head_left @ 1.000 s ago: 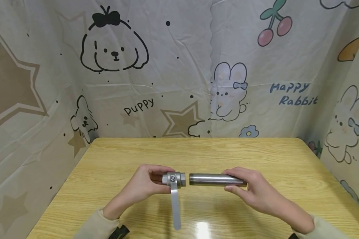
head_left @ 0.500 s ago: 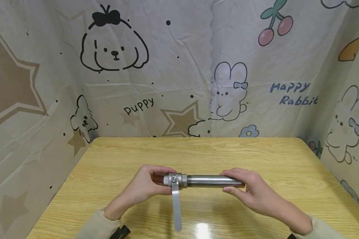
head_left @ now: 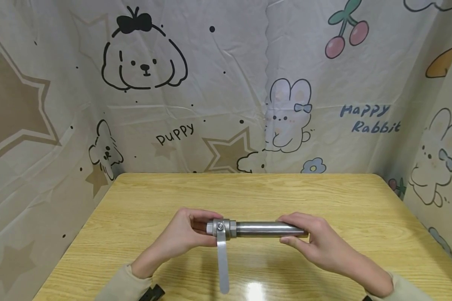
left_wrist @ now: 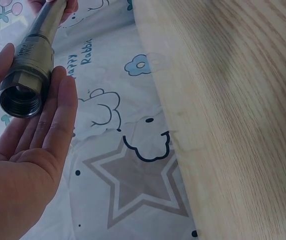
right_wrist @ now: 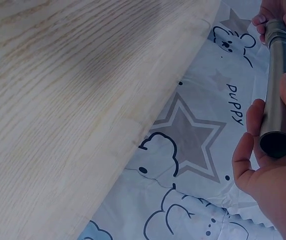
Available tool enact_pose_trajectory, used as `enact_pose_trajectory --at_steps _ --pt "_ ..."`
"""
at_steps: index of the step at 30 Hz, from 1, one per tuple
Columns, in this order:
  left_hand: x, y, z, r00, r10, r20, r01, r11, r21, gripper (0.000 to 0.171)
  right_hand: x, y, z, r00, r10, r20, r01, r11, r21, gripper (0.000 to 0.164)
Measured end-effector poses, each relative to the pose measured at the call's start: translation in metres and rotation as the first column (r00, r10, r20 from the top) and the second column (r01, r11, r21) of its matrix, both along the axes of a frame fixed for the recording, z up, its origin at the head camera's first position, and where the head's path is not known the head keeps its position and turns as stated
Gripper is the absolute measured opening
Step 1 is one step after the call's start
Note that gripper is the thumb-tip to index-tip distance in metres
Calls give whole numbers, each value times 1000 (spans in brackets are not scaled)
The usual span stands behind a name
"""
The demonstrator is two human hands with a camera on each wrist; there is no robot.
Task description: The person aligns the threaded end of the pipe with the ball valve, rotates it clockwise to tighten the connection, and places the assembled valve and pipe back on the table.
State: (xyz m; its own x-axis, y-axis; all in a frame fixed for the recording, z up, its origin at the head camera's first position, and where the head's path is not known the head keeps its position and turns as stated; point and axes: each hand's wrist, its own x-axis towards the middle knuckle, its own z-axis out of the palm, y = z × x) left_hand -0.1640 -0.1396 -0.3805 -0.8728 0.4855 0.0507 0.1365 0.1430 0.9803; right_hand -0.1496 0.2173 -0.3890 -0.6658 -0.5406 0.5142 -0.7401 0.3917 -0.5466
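My left hand (head_left: 182, 234) holds a metal ball valve (head_left: 226, 228) between thumb and fingers, above the table. The valve's flat lever handle (head_left: 222, 263) points toward me. In the left wrist view the valve's near threaded opening (left_wrist: 20, 100) faces the camera. To the right, my right hand (head_left: 320, 238) grips a steel pipe (head_left: 261, 228) near its far-right end, thumb below and fingers over it. The pipe's threaded left end meets the valve's right opening, roughly in line; some thread shows outside. The right wrist view shows the pipe's open end (right_wrist: 277, 144) between thumb and fingers.
A light wood-grain table (head_left: 154, 192) lies under both hands. Behind it and at both sides hangs a printed cloth (head_left: 226, 83) with cartoon puppies, rabbits and stars. Dark straps (head_left: 152, 292) show at the sleeves.
A second ago a gap separated the pipe from the valve. The pipe has since moved left, and its threaded end now meets the valve. Over the last half second both have lowered very slightly.
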Motion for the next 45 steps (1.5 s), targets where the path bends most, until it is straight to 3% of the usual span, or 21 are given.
enact_pose_trajectory --at_steps 21,45 --pt "-1 2 -1 1000 0 -5 0 1000 -12 47 2 1 1 1000 -9 22 9 1000 0 34" --pt "-7 5 -6 1000 -8 2 8 1000 -9 45 0 4 -3 993 -14 117 13 1000 12 33"
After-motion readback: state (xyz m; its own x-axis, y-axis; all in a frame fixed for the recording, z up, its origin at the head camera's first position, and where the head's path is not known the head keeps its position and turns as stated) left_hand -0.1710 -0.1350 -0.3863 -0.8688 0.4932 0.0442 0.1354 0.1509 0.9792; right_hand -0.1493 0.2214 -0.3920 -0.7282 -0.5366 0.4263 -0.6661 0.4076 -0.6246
